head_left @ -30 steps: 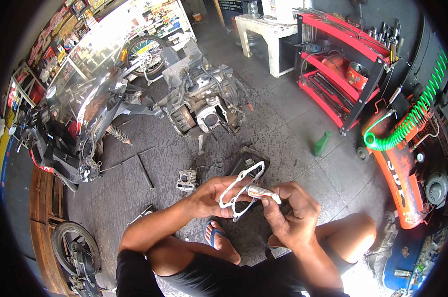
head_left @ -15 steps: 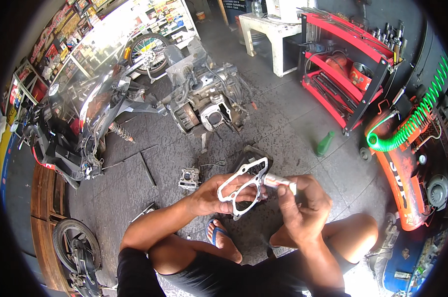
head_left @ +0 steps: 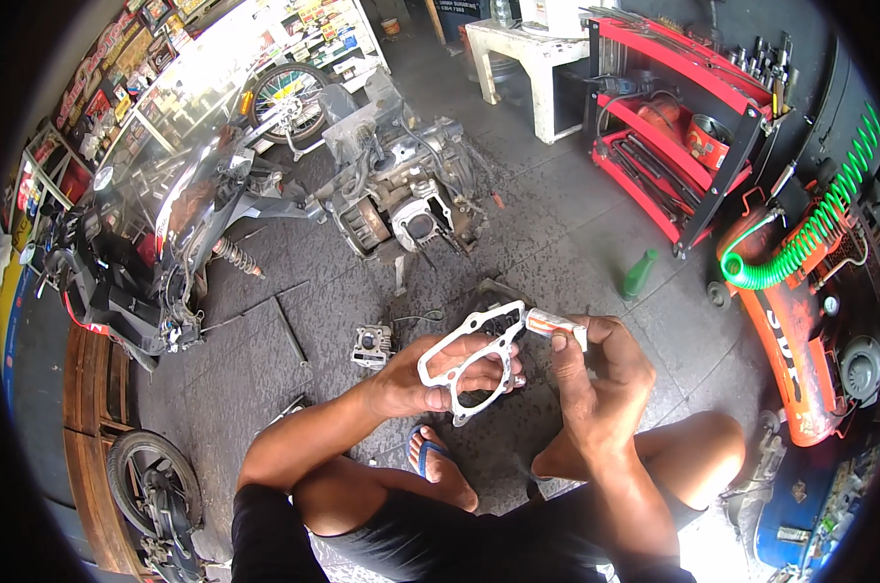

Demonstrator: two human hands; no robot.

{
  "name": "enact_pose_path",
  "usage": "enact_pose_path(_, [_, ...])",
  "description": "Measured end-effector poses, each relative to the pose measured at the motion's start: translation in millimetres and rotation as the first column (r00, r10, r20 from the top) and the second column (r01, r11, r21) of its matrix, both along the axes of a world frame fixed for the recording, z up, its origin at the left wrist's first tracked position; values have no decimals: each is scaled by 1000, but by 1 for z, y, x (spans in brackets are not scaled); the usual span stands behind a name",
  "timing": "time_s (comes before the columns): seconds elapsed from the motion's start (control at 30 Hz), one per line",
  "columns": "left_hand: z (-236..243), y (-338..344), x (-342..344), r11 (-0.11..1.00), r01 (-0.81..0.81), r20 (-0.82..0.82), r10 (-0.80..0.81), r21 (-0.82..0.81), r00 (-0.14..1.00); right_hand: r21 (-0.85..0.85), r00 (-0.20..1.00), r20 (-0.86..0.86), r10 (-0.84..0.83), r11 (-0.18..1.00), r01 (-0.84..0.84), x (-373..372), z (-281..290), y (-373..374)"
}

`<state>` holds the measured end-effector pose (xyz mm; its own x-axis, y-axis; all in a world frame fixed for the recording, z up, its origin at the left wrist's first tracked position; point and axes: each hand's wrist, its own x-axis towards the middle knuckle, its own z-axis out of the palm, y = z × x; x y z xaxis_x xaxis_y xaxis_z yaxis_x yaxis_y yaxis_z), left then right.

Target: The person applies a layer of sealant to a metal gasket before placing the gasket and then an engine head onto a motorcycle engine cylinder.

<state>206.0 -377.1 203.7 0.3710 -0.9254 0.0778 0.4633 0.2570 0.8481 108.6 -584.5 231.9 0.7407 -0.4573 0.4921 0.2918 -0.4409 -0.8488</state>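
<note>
My left hand (head_left: 409,384) is closed on a thin, pale engine gasket (head_left: 447,340) with one large round opening and a smaller one beside it. The gasket stands tilted, with fingers showing through its openings. A small white and orange squeeze tube (head_left: 555,327) is pinched between the thumb and fingers of my right hand (head_left: 605,389). Its narrow end points left, at the gasket's upper right corner; whether they touch I cannot tell. Behind the gasket, a dark part on the floor is largely hidden. Just left of my left hand lies a small metal engine part (head_left: 371,345).
A dismantled engine (head_left: 401,199) stands ahead, with a stripped motorcycle body (head_left: 202,209) on its left. At right are a green bottle (head_left: 640,274), a red tool cart (head_left: 673,165) and an orange air compressor (head_left: 785,369) with a green coiled hose (head_left: 799,262). A wheel (head_left: 153,481) lies lower left.
The gasket and my left hand have shifted slightly left. The tube has risen a little, its narrow end now closer to the gasket's upper right corner. Both hands keep their hold.
</note>
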Motion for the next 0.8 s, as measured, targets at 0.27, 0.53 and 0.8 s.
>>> enact_pose_path(0.27, [0, -3, -2, 1000, -9, -44, 8, -22, 999, -58, 998, 68, -8, 998, 12, -1, -1, -4])
enact_pose_path(0.53, [1, 1, 0, 999, -31, -51, 30, -18, 998, 16, 994, -90, 66, 998, -65, -10, 17, 5])
enact_pose_path(0.8, [1, 7, 0, 996, -76, -43, 78, 43, 996, -78, 982, 14, 188, 979, -186, -14, 3, 4])
